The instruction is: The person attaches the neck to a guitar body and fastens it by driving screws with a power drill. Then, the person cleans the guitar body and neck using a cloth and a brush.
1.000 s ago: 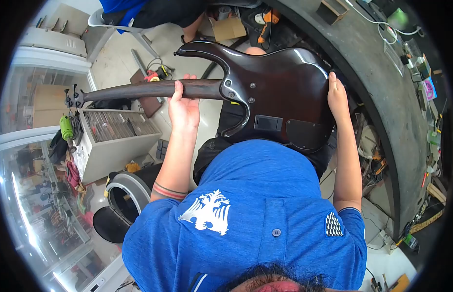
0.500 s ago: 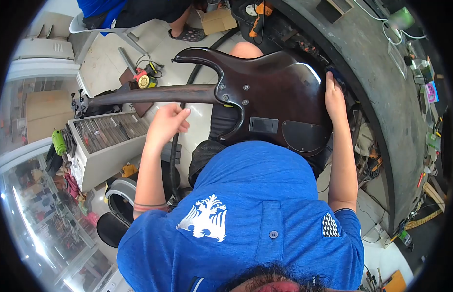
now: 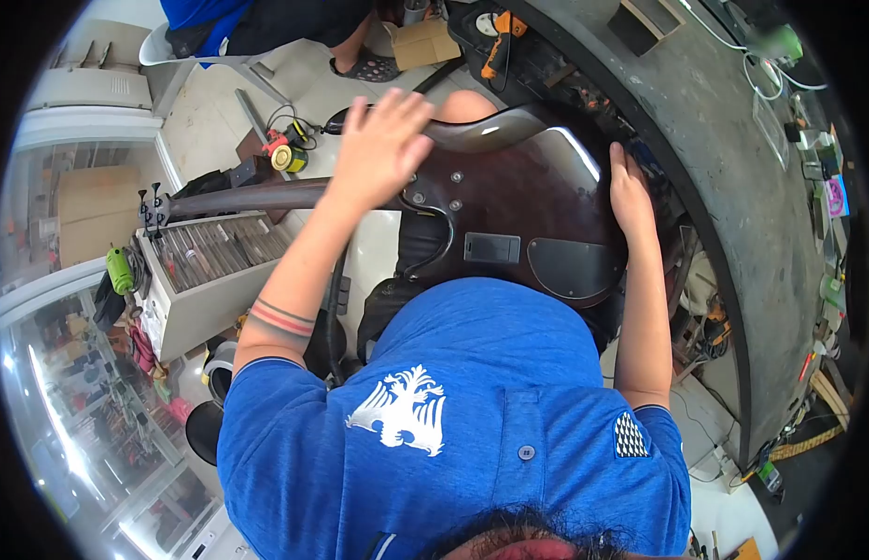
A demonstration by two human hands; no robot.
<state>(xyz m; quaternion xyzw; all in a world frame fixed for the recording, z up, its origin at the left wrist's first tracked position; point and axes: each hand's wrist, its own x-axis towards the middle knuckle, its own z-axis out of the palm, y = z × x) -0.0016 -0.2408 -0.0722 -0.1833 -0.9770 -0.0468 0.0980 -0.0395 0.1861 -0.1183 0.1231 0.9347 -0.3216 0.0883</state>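
Note:
A dark brown, glossy bass guitar (image 3: 509,177) lies across my lap with its back facing up. Its neck (image 3: 257,197) points left, ending in a headstock (image 3: 154,211) with black tuning keys. On the back I see neck screws, a small rectangular cover (image 3: 491,248) and a rounded black cover plate (image 3: 570,268). My left hand (image 3: 383,149) is over the upper horn and neck joint, fingers spread, slightly blurred; whether it touches the wood I cannot tell. Flat against the body's right end rests my right hand (image 3: 630,191), fingers stretched along the edge.
A dark curved workbench (image 3: 724,187) runs along my right. To the left stands a white box of flat sleeves (image 3: 210,271) near glass cabinets (image 3: 89,401). On the floor ahead lie a red and yellow power tool (image 3: 285,154) and a cardboard box (image 3: 425,44). Another person's leg (image 3: 350,42) shows at the top.
My left hand has gone from below the neck, fingers curled, up over the horn, now spread. The guitar has tilted slightly and shifted left a little, and my right hand stays on its end.

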